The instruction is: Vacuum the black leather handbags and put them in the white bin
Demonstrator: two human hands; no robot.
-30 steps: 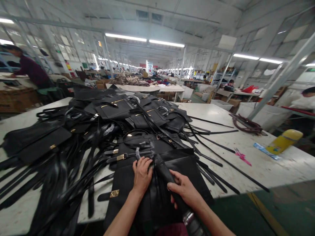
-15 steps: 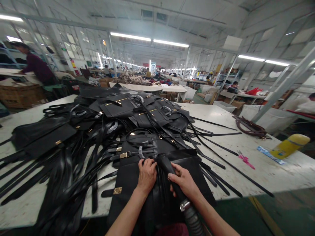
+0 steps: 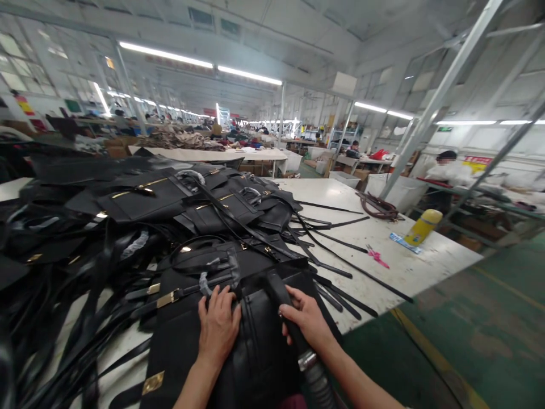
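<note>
My right hand is wrapped round a black hose nozzle, which has a metal clamp and a ribbed hose below it. The nozzle's tip is over a black leather-look bag with gold buckles and straps. My left hand lies on the same bag, fingers spread and pressing on its surface, left of the nozzle. A gold clasp shows at the bag's lower left. Whatever lies under my left palm is hidden.
Several black bags with long straps are heaped behind and to the left on the white table. Pink scissors, a yellow bottle and a coiled brown strap bundle lie to the right. A person is farther right.
The view has swung to the right. My left hand has moved left away from the nozzle, its fingers now spread on the bag. My right hand still grips the nozzle.
</note>
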